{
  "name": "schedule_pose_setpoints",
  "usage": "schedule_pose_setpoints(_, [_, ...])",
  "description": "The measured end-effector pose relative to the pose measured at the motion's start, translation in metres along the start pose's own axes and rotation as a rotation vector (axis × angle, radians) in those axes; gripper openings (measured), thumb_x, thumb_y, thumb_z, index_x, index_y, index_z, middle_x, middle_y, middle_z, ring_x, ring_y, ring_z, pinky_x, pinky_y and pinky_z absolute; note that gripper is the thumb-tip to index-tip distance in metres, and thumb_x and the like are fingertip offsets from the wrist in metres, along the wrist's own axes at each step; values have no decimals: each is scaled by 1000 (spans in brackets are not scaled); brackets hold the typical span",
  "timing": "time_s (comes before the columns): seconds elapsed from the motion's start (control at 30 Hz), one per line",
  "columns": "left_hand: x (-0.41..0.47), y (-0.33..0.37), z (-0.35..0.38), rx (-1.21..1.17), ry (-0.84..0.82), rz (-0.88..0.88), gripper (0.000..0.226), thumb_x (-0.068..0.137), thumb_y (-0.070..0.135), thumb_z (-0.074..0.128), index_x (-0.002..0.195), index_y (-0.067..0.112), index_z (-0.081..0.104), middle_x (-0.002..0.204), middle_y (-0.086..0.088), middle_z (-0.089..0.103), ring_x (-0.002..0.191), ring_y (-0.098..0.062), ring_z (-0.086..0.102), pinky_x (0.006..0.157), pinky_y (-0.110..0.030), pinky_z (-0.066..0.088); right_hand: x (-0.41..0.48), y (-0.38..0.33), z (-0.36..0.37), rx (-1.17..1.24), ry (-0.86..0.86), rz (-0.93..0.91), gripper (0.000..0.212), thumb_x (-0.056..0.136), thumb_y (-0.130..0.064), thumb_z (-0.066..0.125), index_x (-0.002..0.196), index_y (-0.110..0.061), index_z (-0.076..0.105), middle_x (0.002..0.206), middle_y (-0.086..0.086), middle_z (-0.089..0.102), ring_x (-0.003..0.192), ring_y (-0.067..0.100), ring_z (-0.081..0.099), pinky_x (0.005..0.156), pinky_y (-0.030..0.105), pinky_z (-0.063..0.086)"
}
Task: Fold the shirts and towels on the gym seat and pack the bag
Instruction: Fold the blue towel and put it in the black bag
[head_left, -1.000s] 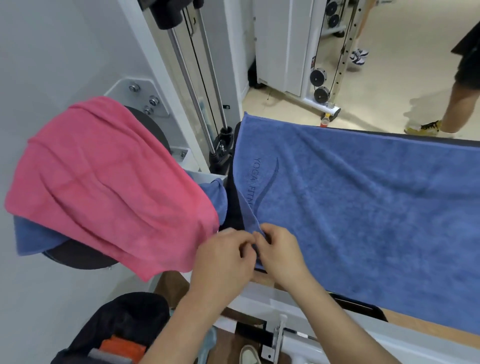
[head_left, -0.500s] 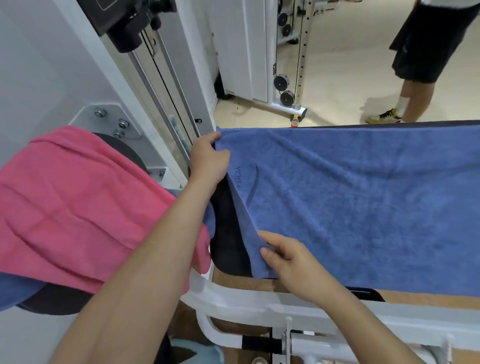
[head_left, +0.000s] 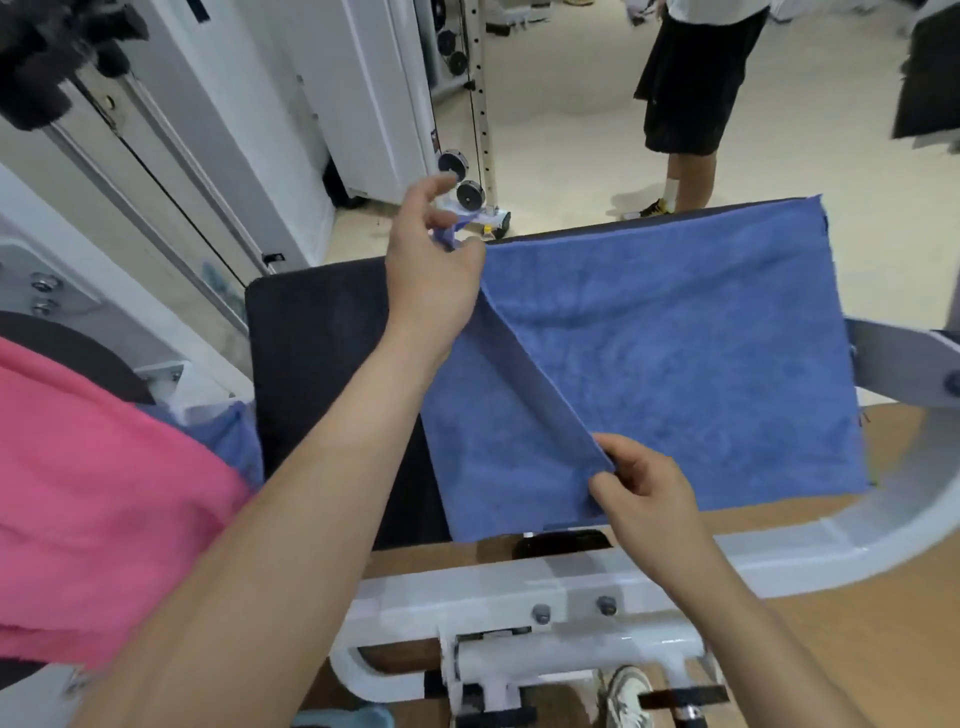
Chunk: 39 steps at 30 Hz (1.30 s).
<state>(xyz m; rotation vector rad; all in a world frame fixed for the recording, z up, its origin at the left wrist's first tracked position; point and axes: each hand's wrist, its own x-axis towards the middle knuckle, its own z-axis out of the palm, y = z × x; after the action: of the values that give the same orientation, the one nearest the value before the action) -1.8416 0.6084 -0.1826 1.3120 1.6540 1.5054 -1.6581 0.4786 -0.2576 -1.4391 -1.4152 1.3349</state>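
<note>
Since half a second ago both hands have carried the left edge of the blue towel (head_left: 675, 353) rightward across the black seat pad (head_left: 317, 364), baring the pad's left part and doubling the towel over itself. The left hand (head_left: 434, 275) pinches the far corner between thumb and fingers, the other fingers loosely raised, while the right hand (head_left: 644, 493) pinches the near corner, holding that edge lifted. A pink towel (head_left: 104, 519) lies draped at left, the white machine frame (head_left: 519, 592) sits below the pad, and a person in black shorts (head_left: 691, 78) stands beyond.

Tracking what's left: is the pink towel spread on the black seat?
No, the pink towel hangs left of the black seat, where only the blue towel lies.
</note>
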Motion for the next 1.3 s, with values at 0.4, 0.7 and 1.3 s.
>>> schedule_pose_setpoints(0.4, [1,-1,160,565,-596,264,49,88,5,48,134,20,52,131,-2,48,86,-13,56,96,-31,43,21,72,-124,-254,121,199,15,80,-15,49,78,-15,64,64,5,57,61,18,49,57,32,37])
schedule_pose_setpoints(0.7, [31,-3,156,842,-432,404,32,89,7,54,117,16,66,104,-3,54,93,-18,53,81,-22,36,29,89,-129,-360,73,93,28,92,-35,57,68,-22,50,59,-7,54,58,10,50,53,24,36])
schedule_pose_setpoints(1.3, [25,48,133,504,-549,377,27,83,-1,68,86,26,70,80,31,65,78,5,59,74,-12,46,26,88,-144,-310,-40,45,42,95,-31,56,57,-22,42,51,-7,45,52,10,44,49,24,27])
